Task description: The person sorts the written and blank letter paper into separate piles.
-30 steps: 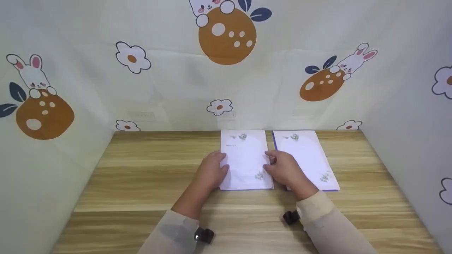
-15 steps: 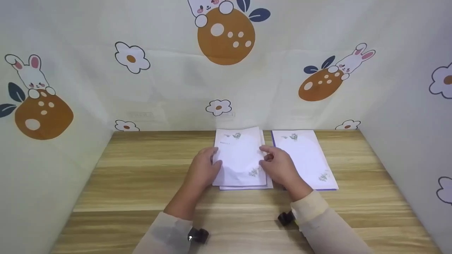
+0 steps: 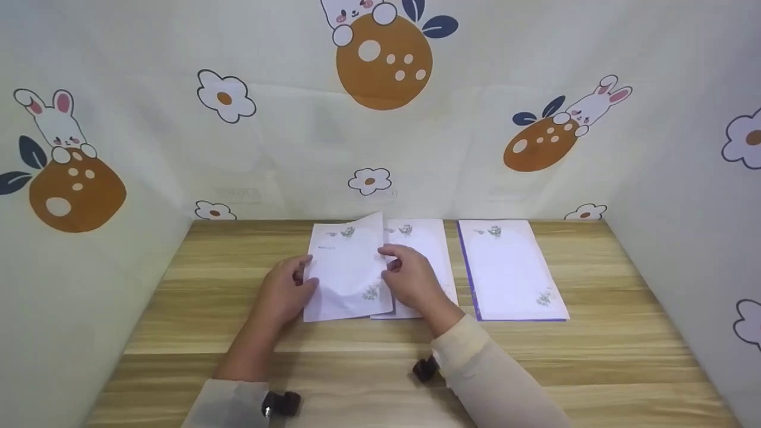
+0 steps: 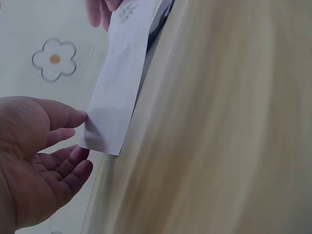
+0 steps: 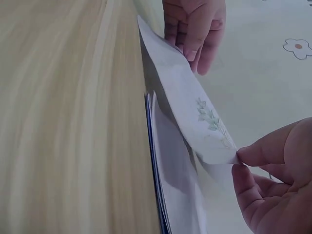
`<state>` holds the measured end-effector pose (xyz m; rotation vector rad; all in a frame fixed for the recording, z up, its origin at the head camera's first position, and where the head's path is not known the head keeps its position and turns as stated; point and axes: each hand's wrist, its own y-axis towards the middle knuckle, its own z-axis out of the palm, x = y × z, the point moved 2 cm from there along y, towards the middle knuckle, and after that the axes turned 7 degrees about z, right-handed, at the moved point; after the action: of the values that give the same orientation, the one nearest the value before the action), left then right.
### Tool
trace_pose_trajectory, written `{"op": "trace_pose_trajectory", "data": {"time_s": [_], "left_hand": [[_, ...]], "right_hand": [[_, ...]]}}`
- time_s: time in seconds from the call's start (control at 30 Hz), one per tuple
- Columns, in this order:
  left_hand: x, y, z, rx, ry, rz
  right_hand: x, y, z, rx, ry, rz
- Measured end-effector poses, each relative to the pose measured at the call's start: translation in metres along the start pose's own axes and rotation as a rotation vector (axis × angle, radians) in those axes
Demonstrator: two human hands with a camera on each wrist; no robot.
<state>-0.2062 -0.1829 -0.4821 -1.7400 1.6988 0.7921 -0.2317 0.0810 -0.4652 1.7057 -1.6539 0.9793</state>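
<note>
A white sheet of paper [image 3: 345, 267], printed with small green plants, is raised and bowed between my two hands. My left hand [image 3: 285, 290] holds its left edge, thumb in front and fingers behind. At the opposite edge, my right hand [image 3: 411, 278] pinches the paper between thumb and fingertips, as the right wrist view shows. The sheet's upper right corner tilts up. Partly under it and to the right lies a stack of similar sheets [image 3: 431, 246], some of it covered by the sheet and my right hand. In the right wrist view a blue backing [image 5: 155, 165] shows beneath that stack.
A second pad of printed paper [image 3: 511, 270] with a blue-purple edge lies farther right on the wooden table [image 3: 612, 333]. A patterned cloth [image 3: 285, 142] with rabbits and flowers hangs around the table's back and sides.
Both hands have carried the sheet leftward off the stack, uncovering a similar sheet beneath. The pad at right stays in place.
</note>
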Motion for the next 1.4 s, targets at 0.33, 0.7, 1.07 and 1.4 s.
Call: {"op": "trace_pose_trajectory", "data": {"time_s": [0.33, 0.7, 1.07, 1.4], "left_hand": [[0.028, -0.006, -0.037, 0.025, 0.008, -0.072], [0.041, -0.005, -0.046, 0.103, 0.043, -0.091], [0.042, -0.001, -0.048, 0.145, 0.039, -0.116], [0.026, 0.009, -0.039, 0.04, 0.043, -0.085]], "right_hand": [[0.017, 0.005, 0.042, 0.054, 0.029, 0.009], [0.016, 0.009, 0.059, 0.222, 0.055, 0.015], [0.016, 0.005, 0.06, 0.311, -0.052, -0.018], [0.015, -0.001, 0.041, 0.285, -0.058, -0.095]]}}
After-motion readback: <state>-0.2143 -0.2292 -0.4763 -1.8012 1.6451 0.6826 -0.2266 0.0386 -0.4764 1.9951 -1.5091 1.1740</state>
